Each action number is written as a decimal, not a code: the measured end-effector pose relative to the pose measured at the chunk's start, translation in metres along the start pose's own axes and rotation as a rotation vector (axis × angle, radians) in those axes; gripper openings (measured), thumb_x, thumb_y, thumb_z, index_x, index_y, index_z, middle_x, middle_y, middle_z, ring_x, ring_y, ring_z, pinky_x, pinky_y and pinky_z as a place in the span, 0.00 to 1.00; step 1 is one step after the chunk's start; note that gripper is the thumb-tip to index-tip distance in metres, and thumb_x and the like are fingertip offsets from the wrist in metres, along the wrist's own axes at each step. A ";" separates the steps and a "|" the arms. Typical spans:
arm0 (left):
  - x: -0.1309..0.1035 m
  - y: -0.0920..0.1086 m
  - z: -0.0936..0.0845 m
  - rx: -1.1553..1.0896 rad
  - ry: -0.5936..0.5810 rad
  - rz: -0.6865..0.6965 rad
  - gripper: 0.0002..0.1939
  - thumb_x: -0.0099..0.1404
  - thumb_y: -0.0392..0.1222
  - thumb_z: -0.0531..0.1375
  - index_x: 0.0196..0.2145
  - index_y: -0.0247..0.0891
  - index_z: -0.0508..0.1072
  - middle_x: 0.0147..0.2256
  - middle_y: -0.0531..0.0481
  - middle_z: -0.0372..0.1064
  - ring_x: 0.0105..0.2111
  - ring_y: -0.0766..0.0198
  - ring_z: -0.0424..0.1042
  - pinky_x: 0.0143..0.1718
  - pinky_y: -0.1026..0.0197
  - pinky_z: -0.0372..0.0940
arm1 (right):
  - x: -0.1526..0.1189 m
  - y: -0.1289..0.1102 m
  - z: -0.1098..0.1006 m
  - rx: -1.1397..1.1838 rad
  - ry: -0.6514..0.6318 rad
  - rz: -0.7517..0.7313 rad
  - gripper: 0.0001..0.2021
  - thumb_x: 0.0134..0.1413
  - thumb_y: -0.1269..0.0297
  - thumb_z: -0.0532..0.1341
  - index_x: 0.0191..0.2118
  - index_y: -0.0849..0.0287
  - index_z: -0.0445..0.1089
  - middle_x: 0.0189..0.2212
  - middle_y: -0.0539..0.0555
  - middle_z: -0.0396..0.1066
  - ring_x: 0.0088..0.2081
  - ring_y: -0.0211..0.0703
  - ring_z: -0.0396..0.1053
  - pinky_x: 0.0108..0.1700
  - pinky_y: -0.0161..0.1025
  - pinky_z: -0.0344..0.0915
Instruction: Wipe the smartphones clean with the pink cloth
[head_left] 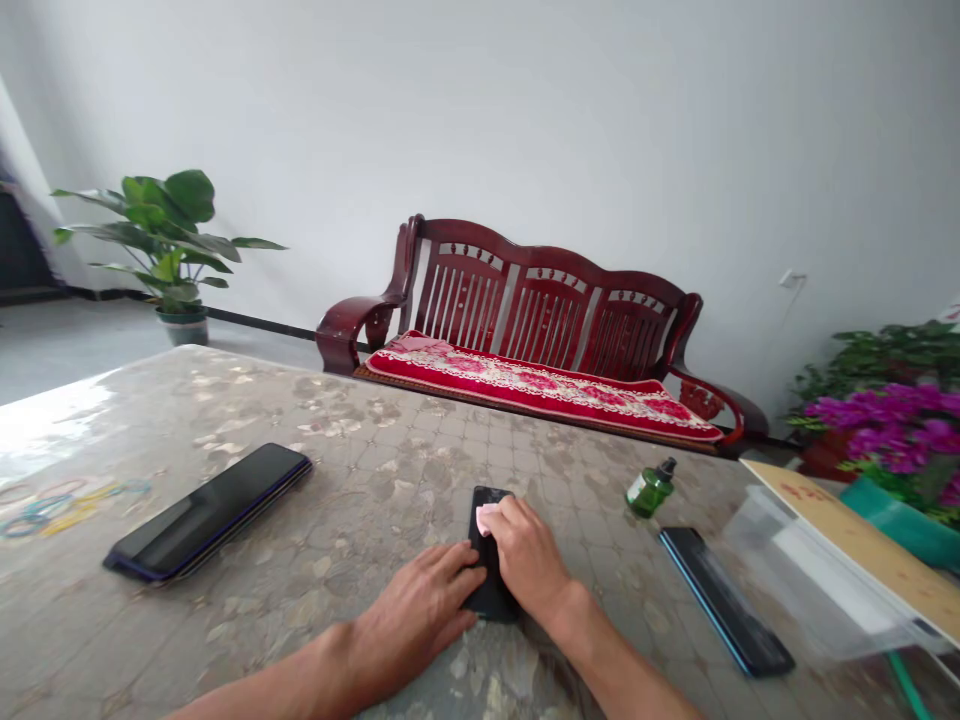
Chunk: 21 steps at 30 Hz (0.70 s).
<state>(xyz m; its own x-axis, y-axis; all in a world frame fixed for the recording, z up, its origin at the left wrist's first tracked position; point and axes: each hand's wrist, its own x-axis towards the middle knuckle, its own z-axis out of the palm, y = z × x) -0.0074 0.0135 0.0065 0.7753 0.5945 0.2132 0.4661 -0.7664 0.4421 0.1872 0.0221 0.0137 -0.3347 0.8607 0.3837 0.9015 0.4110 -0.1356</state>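
A black smartphone (492,596) lies flat on the patterned table, in front of me. My left hand (420,612) rests at its left side, the fingers close together and their tips holding that edge against the table. Over the phone's upper right part, my right hand (529,556) is closed on a small pink cloth (487,518), which touches the screen. Most of the cloth is hidden under the fingers. Part of the phone's right side is covered by the right hand.
Left stands a stack of dark phones (214,510), near coloured rubber bands (64,507). To the right are a green spray bottle (651,490), another phone (724,600) and a clear plastic box (806,570). A wooden bench (547,300) is beyond the table's far edge.
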 end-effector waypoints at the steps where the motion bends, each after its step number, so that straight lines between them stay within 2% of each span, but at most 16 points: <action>1: 0.000 0.001 -0.001 0.001 -0.006 -0.003 0.16 0.67 0.39 0.58 0.52 0.44 0.71 0.54 0.46 0.68 0.53 0.53 0.68 0.58 0.53 0.62 | -0.003 0.000 -0.001 0.008 -0.002 -0.012 0.13 0.58 0.79 0.55 0.38 0.54 0.72 0.38 0.52 0.72 0.42 0.43 0.68 0.45 0.36 0.64; 4: 0.002 0.002 -0.003 0.025 -0.032 -0.003 0.17 0.66 0.38 0.59 0.52 0.43 0.71 0.53 0.45 0.68 0.53 0.52 0.67 0.57 0.52 0.62 | 0.000 0.004 -0.001 0.029 0.008 -0.009 0.14 0.58 0.79 0.54 0.38 0.54 0.72 0.38 0.52 0.72 0.43 0.43 0.68 0.46 0.36 0.64; 10: 0.001 0.001 -0.002 0.051 -0.033 0.005 0.20 0.66 0.37 0.60 0.56 0.42 0.68 0.55 0.44 0.66 0.54 0.52 0.67 0.57 0.53 0.62 | 0.027 0.014 0.007 -0.006 0.037 0.098 0.15 0.58 0.79 0.53 0.38 0.53 0.74 0.36 0.54 0.72 0.41 0.44 0.70 0.45 0.37 0.65; 14: 0.000 0.002 -0.001 0.036 -0.030 0.008 0.20 0.66 0.37 0.59 0.55 0.43 0.68 0.54 0.45 0.66 0.53 0.52 0.67 0.57 0.53 0.61 | 0.015 0.010 0.000 -0.022 0.005 0.061 0.16 0.57 0.80 0.52 0.36 0.54 0.73 0.35 0.54 0.71 0.40 0.45 0.70 0.43 0.37 0.65; 18: 0.001 0.005 -0.002 0.039 -0.021 0.020 0.19 0.66 0.37 0.59 0.55 0.43 0.68 0.53 0.45 0.67 0.53 0.53 0.67 0.57 0.54 0.61 | -0.006 0.008 -0.007 0.040 0.018 0.015 0.17 0.57 0.81 0.52 0.39 0.53 0.73 0.38 0.53 0.72 0.42 0.44 0.70 0.47 0.36 0.65; 21: 0.001 0.007 -0.003 0.049 -0.026 0.017 0.16 0.66 0.37 0.58 0.52 0.42 0.69 0.51 0.46 0.68 0.51 0.54 0.68 0.56 0.55 0.62 | -0.004 0.013 -0.004 0.044 0.028 0.020 0.16 0.58 0.80 0.53 0.41 0.54 0.73 0.39 0.53 0.73 0.43 0.43 0.70 0.48 0.36 0.65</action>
<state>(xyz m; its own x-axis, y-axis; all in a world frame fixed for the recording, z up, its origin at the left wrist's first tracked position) -0.0049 0.0100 0.0127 0.7939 0.5751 0.1976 0.4723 -0.7878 0.3954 0.2015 0.0224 0.0144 -0.3080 0.8604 0.4059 0.8948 0.4069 -0.1835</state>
